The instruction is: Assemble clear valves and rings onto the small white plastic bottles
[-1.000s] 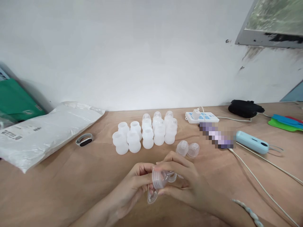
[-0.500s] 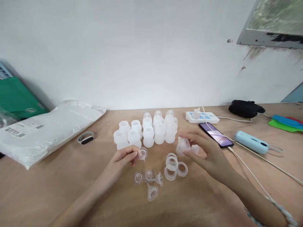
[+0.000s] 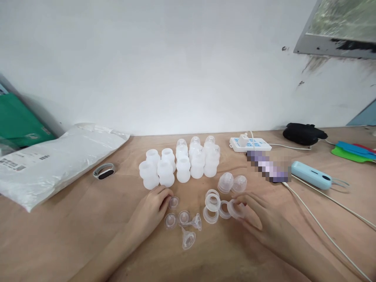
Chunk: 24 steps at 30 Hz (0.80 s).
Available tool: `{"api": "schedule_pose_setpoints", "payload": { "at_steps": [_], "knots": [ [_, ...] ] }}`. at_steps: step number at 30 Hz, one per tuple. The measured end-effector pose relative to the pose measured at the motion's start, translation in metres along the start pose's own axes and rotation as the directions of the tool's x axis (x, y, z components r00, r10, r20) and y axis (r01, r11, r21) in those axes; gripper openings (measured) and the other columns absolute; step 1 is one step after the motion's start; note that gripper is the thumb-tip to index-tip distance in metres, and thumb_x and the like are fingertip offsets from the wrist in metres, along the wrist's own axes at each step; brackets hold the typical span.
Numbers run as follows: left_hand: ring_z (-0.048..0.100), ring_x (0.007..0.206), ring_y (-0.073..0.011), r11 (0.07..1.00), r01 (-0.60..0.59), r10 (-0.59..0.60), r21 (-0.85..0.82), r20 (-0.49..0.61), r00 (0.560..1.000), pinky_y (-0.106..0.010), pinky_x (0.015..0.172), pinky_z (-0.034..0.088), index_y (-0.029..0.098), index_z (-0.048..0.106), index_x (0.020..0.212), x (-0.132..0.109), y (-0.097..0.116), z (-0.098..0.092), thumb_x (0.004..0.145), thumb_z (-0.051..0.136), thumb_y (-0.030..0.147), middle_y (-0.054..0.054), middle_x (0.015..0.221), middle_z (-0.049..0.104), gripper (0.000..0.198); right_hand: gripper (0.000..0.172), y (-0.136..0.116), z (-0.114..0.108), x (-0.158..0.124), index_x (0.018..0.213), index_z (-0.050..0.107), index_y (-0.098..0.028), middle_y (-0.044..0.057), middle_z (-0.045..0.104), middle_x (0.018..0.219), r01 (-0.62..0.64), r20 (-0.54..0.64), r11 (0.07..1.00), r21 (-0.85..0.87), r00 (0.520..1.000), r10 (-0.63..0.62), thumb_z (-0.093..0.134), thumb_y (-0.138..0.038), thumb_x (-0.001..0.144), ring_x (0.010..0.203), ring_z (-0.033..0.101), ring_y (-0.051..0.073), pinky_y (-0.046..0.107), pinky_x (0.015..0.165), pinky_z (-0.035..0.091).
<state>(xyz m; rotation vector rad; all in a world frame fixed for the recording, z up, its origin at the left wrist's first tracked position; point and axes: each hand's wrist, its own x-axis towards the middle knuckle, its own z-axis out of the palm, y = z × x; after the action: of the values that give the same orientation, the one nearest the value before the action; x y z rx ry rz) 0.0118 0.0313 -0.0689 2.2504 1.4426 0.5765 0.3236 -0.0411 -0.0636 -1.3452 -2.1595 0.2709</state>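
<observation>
Several clear silicone nipples [image 3: 188,239] lie near the middle of the table. My left hand [image 3: 155,201] is beside them, its fingers closed at the edge of one nipple [image 3: 173,203] that rests on the table. A group of translucent rings [image 3: 210,215] lies to their right. My right hand [image 3: 255,213] pinches one ring [image 3: 235,208] at the right side of this group. Clear domed caps [image 3: 225,182] sit just behind the rings. White bottles [image 3: 167,172] stand in rows farther back, some with clear caps [image 3: 195,145] on top.
A white plastic package [image 3: 67,156] and a wristband [image 3: 104,172] lie at the left. At the right are a power strip [image 3: 263,145], a partly blurred phone [image 3: 268,166], a light blue device [image 3: 311,175], cables and a black case [image 3: 304,134].
My left hand has lowered the nipple to the table. My right hand has left the domed caps, which now rest on the table, and has come nearer to take hold of a ring.
</observation>
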Motion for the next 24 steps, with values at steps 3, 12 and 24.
{"api": "schedule_pose_setpoints", "payload": {
  "at_steps": [3,12,24],
  "knots": [
    [0.063,0.083,-0.0261,0.998,-0.028,0.028,0.061,0.002,1.0,-0.036,0.073,0.047,0.021,0.064,0.085,0.0,-0.001,0.001,0.091,0.038,0.02,-0.008,0.091,0.067,0.026,0.012,0.0,0.006,0.004,0.098,0.059,-0.024,0.007,0.069,0.097,0.018,-0.048,0.999,-0.046,0.999,-0.02,0.051,-0.017,0.092,0.09,0.068,0.025,0.039,0.075,0.059],
    [0.064,0.085,-0.0257,0.992,-0.069,0.071,0.103,-0.013,0.997,-0.035,0.071,0.048,0.022,0.064,0.086,-0.002,-0.006,0.006,0.093,0.037,0.021,-0.008,0.091,0.067,0.027,0.018,0.021,0.024,0.003,0.099,0.063,-0.021,0.011,0.07,0.101,0.047,-0.16,0.961,-0.272,0.983,-0.093,0.049,-0.012,0.092,0.096,0.067,0.028,0.045,0.079,0.059],
    [0.063,0.089,-0.0277,0.984,-0.08,0.077,0.157,0.022,0.997,-0.036,0.072,0.047,0.02,0.062,0.088,-0.002,-0.004,0.006,0.094,0.034,0.019,-0.008,0.094,0.064,0.028,0.016,-0.027,0.007,-0.007,0.092,0.057,-0.024,0.009,0.065,0.097,0.145,0.04,0.973,-0.18,0.989,-0.14,0.049,-0.012,0.087,0.067,0.068,0.019,0.031,0.053,0.06]
  ]
}}
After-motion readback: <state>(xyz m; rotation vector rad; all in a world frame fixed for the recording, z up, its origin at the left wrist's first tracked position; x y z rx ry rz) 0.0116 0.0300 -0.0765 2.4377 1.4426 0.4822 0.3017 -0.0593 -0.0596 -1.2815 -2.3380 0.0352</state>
